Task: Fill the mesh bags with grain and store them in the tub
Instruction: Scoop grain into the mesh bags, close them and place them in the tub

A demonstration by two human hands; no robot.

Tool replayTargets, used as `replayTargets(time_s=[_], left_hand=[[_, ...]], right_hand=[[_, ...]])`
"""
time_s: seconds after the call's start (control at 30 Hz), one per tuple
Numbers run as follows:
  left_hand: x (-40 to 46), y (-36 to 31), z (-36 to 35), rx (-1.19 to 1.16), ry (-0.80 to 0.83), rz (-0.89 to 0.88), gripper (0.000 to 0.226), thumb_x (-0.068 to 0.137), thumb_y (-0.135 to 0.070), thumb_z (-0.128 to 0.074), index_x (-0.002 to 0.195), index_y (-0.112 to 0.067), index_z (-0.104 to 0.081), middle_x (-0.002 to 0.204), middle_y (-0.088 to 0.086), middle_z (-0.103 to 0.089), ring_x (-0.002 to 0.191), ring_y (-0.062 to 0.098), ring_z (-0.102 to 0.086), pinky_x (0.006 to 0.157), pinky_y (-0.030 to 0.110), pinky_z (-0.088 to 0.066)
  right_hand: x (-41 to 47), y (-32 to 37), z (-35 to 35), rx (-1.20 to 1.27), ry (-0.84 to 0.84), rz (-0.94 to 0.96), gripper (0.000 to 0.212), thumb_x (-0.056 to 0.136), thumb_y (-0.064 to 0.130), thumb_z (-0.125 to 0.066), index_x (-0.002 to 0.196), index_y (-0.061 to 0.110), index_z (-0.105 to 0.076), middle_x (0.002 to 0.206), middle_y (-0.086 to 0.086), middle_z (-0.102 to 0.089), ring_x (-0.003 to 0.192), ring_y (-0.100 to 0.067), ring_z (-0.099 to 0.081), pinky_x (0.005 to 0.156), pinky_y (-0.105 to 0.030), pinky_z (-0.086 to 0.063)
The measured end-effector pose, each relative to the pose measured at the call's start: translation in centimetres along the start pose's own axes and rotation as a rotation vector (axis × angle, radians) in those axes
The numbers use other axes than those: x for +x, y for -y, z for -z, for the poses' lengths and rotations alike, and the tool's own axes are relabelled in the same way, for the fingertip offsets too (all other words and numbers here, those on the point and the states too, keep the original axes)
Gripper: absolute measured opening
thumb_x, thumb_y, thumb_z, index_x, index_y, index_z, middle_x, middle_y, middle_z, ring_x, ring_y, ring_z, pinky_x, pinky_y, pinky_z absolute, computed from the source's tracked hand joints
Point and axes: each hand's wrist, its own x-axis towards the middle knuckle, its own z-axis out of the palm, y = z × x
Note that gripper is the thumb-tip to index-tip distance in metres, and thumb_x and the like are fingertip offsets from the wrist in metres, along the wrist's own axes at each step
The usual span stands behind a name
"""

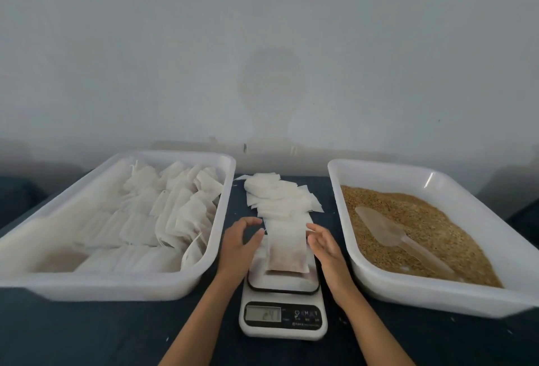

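A filled mesh bag is lying on the scale at 6 o'clock on the desk, grain showing brown thru its lower half, top half flat and pale. Readout is lit but too blurred to read.

Left hand is sitting at the bag's 9 o'clock, fingers curled and spread wide, holding nothing, thumb tip near the bag's top corner. Right hand is at its 3 o'clock, fingers loosely open, also empty, tips just beside the bag's upper edge. Whether either is touching the mesh, can't tell.

Storage tub is sitting at 9 o'clock w/ many filled bags packed in rows. Grain tub is at 3 o'clock, clear scoop lying on the grain. Stack of empty bags is at 12 o'clock, running down to the scale.

Step in hand, prob: picking up the weighed bag, closing it, moving it to the tub. Doing it well:
- keep both hands off the platform while checking the weight
- pinch the empty top half w/ both hands, mouth up, so grain isn't spilling
- lift straight, not dragging over the stack behind
- lay it in the open gap at the tub's near left, in line w/ the rows
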Motion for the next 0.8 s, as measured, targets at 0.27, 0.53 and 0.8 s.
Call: replayTargets(time_s=[0.27, 0.53, 0.8], left_hand=[[2.3, -2.0, -1.0, 0.349, 0.321, 0.115, 0.066, 0.079, -0.045, -0.07, 0.133, -0.018, -0.042, 0.126, -0.003, -0.054, 0.115, 0.016, -0.053, 0.099, 0.03, -0.041], [1.7, -5.5, -0.2, 0.421, 0.21, -0.044, 0.028, 0.078, -0.037, -0.072, 0.098, -0.023, -0.058, 0.087, -0.009, -0.055, 0.084, 0.012, -0.054, 0.072, 0.025, -0.042], [1.5, -12.1, 7.5, 0.694, -0.136, -0.29, 0.015, 0.089, -0.03, -0.056, 0.082, -0.018, -0.051, 0.079, -0.004, -0.045, 0.071, 0.019, -0.048, 0.06, 0.027, -0.03]], right_hand=[[1.7, 1.7, -1.3, -0.152, -0.029, -0.023, 0.03, 0.088, 0.011, -0.063, 0.116, 0.018, -0.055, 0.116, 0.001, -0.058, 0.114, -0.013, -0.052, 0.087, -0.017, -0.043], [1.4, 5.5, -2.1, -0.286, -0.019, 0.155, 0.03, 0.081, 0.005, -0.07, 0.098, 0.026, -0.058, 0.097, 0.002, -0.063, 0.087, -0.014, -0.06, 0.073, -0.019, -0.048], [3.3, 14.0, -8.8, -0.234, 0.06, 0.372, 0.018, 0.089, 0.01, -0.063, 0.094, 0.027, -0.06, 0.095, 0.006, -0.066, 0.088, -0.007, -0.061, 0.072, -0.01, -0.047]])
